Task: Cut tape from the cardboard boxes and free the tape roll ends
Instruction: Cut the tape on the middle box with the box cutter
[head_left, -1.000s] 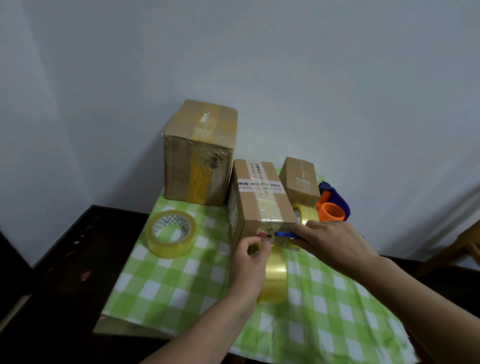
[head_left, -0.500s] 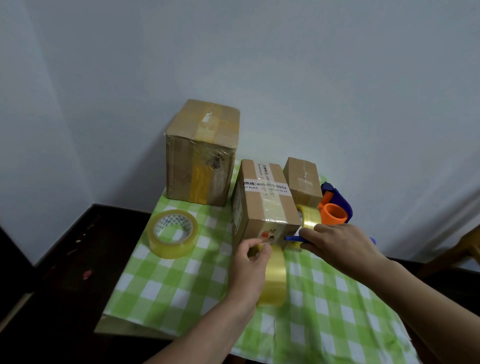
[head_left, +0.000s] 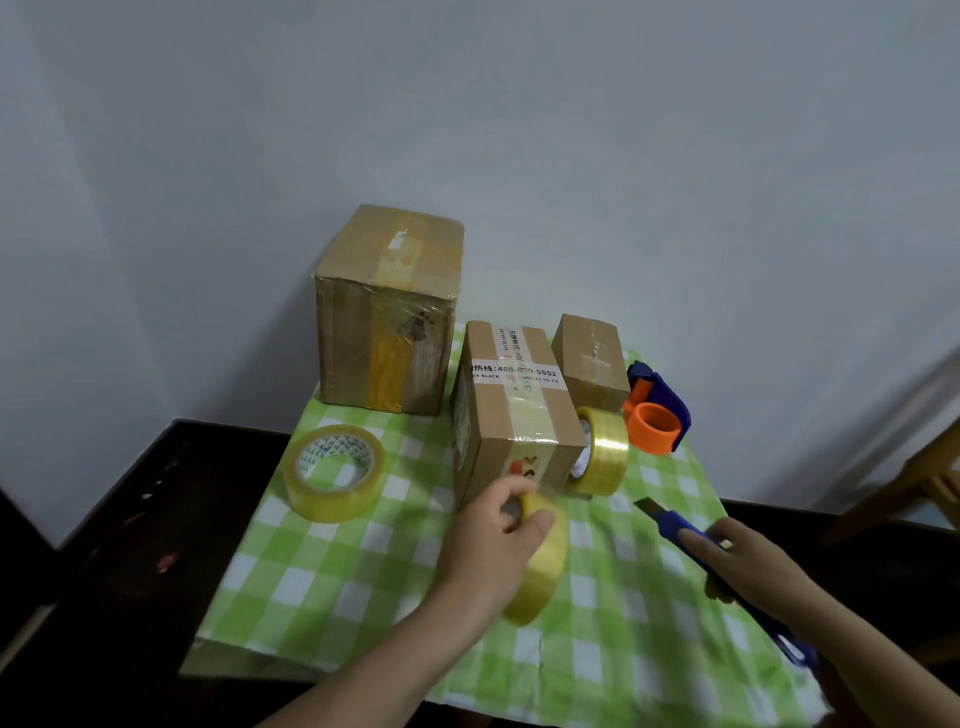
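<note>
Gripping a tape roll (head_left: 540, 577), the left hand (head_left: 485, 545) sits just before the middle box (head_left: 511, 415); the right hand (head_left: 753, 569), beside it, clasps a knife (head_left: 667, 519). Cutting seems underway; next, bring blade to tape

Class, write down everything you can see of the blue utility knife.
The blue utility knife is a slim, plastic-looking handle with a dark blade slid out. The right hand grips its middle, forefinger along the top. It slants above the checked cloth, blade aimed at the labelled box but apart from it.
</note>
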